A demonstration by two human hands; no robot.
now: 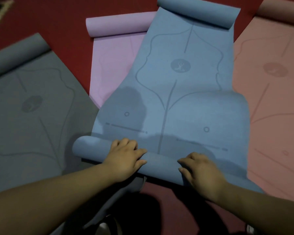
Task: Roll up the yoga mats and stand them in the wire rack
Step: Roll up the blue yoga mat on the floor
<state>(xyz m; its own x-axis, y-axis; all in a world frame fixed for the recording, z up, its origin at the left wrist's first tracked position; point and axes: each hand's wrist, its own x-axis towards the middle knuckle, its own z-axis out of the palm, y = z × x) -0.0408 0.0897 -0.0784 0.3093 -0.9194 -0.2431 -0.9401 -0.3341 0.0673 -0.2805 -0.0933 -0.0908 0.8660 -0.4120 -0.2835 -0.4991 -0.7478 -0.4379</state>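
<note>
A blue yoga mat [180,99] lies spread out in front of me, with its near end rolled into a short tube [159,165] and its far end curled over. My left hand [126,156] rests on top of the near roll, fingers curled over it. My right hand [202,170] lies on the same roll further right, fingers bent on it. A grey mat [32,116] lies to the left, a lilac mat [114,61] behind it, and a pink mat [275,116] to the right. No wire rack is in view.
The mats lie on a dark red floor [66,17], overlapping at their edges. The grey, lilac and pink mats each have a curled far end. My dark-clothed knees show at the bottom centre.
</note>
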